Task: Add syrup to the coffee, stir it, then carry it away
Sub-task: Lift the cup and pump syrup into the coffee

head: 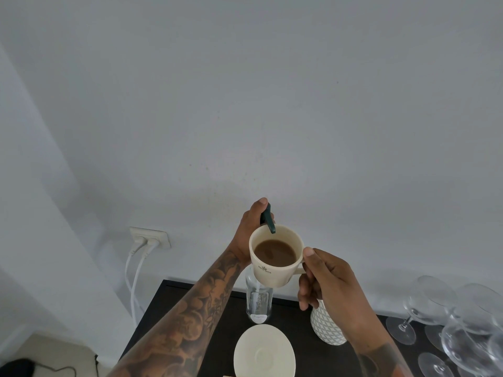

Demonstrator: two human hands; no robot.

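Holding the cup (275, 257) by its handle in my right hand (330, 281), raised above the saucer (264, 352), I judged it ceramic, fragile, half-full. My left hand (249, 235) pressed the syrup pump (268, 217) over the rim.

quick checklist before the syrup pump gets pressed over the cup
1. Cup held: ok, right hand grips the handle, cup lifted above the saucer.
2. Nozzle over the cup: ok, its dark spout tip hangs just inside the far rim.
3. Left hand on the pump: ok, its fingers wrap round it.
4. Room in the cup: ok, coffee sits well below the rim.
5. Syrup bottle steady: cannot tell, cup hides its upper part.
6. Stirrer ready: cannot tell, none in view.
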